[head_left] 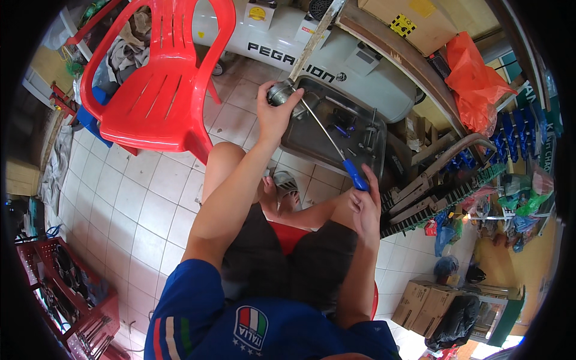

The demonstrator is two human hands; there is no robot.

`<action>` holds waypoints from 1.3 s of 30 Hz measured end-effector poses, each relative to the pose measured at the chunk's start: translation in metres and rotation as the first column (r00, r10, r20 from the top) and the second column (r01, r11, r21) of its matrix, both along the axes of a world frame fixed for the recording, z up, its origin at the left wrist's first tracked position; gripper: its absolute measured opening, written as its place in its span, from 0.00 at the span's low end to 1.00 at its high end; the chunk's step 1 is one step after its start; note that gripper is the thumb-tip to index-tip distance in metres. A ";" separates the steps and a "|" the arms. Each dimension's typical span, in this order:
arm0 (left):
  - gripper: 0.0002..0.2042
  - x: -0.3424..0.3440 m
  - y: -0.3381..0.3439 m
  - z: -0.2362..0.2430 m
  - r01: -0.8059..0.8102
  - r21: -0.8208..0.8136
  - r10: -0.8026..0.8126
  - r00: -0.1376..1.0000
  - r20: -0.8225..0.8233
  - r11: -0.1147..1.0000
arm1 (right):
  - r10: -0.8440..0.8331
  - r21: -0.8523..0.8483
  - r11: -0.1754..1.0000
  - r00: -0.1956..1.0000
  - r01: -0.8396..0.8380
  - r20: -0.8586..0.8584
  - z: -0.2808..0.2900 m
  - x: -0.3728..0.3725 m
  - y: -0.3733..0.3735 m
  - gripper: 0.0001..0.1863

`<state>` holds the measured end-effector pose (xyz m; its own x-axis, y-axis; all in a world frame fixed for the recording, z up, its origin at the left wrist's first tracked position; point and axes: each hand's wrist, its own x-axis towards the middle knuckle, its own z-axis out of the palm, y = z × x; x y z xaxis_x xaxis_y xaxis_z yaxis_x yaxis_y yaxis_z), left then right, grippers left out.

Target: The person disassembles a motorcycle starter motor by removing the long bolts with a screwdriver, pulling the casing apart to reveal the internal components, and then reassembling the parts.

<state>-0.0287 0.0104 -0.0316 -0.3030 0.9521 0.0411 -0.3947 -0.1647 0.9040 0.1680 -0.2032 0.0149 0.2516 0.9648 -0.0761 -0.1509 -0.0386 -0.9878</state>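
My left hand [277,117] is closed around a round grey metal part [281,94], held up over the near left corner of a dark tray [313,150]. A long-shafted screwdriver [355,174] with a blue handle slants between my hands, its far end at the metal part. At the handle's butt end is my right hand [365,207], fingers partly curled round it and one finger stretched along its side. Where exactly the screwdriver's tip meets the part is hard to make out. Another metal piece [307,103] shows just behind the left hand.
Inside the tray lie small dark and blue pieces [343,123] and a metal clamp-like tool [372,129]. A red plastic chair [150,99] stands at left, a white tank [258,51] behind. Racks [432,180] crowd the right; a red tool cart [90,324] sits lower left.
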 end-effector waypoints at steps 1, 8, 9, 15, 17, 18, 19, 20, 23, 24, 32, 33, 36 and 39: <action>0.30 -0.001 0.000 -0.001 0.002 -0.019 -0.002 1.000 0.018 1.000 | -0.055 0.026 0.998 0.994 0.053 0.098 -0.003 -0.003 -0.001 0.27; 0.29 0.000 0.003 0.000 -0.006 0.058 0.009 0.999 -0.047 0.998 | -0.165 -0.132 0.978 0.986 0.164 0.005 0.015 -0.005 0.011 0.26; 0.29 0.001 0.005 -0.002 -0.016 0.066 0.018 1.000 -0.025 0.998 | -0.151 -0.115 0.982 0.988 0.148 -0.020 0.011 -0.002 0.013 0.26; 0.29 -0.005 -0.001 0.006 0.008 -0.004 -0.008 1.000 -0.016 1.000 | -0.351 0.092 0.936 0.923 0.341 0.155 0.006 -0.023 0.016 0.28; 0.29 -0.006 0.001 0.004 -0.013 0.019 0.014 0.998 -0.062 1.000 | -0.332 0.000 0.939 0.911 0.343 0.244 0.014 -0.022 0.015 0.27; 0.29 -0.007 0.004 0.000 -0.030 0.049 0.035 0.994 -0.106 0.998 | -0.294 -0.098 0.938 0.913 0.332 0.282 0.017 -0.018 0.014 0.26; 0.29 -0.008 0.006 -0.003 -0.045 0.080 0.057 0.987 -0.149 0.996 | -0.223 -0.160 0.950 0.941 0.268 0.254 0.017 -0.015 0.013 0.26; 0.29 -0.005 0.006 -0.003 -0.041 0.078 0.051 0.990 -0.128 0.996 | -0.157 -0.216 0.954 0.962 0.206 0.224 0.015 -0.011 0.011 0.26; 0.30 0.000 0.005 -0.004 -0.035 0.073 0.042 0.995 -0.096 0.997 | -0.131 -0.075 0.988 0.991 0.132 0.022 -0.003 -0.004 0.006 0.27; 0.30 -0.001 0.006 -0.005 -0.035 0.072 0.043 0.994 -0.104 0.997 | -0.158 0.000 0.987 0.983 0.158 0.091 -0.005 -0.010 0.004 0.27; 0.28 -0.006 0.003 0.004 -0.038 0.052 0.041 0.998 -0.056 0.998 | -0.076 -0.227 0.971 0.997 0.079 0.024 0.012 -0.001 0.010 0.31; 0.28 -0.006 0.001 0.008 -0.023 0.045 0.026 0.998 -0.051 0.999 | -0.071 -0.188 0.979 0.995 0.084 0.073 0.013 -0.003 0.010 0.31; 0.27 -0.006 -0.004 0.014 -0.002 0.009 0.002 1.000 -0.018 1.000 | -0.155 0.086 0.987 0.954 0.138 0.257 0.011 -0.011 0.011 0.28; 0.27 -0.003 -0.001 0.012 -0.018 0.042 0.021 0.997 -0.077 0.999 | -0.168 0.128 0.984 0.859 0.120 0.483 0.013 -0.003 0.010 0.29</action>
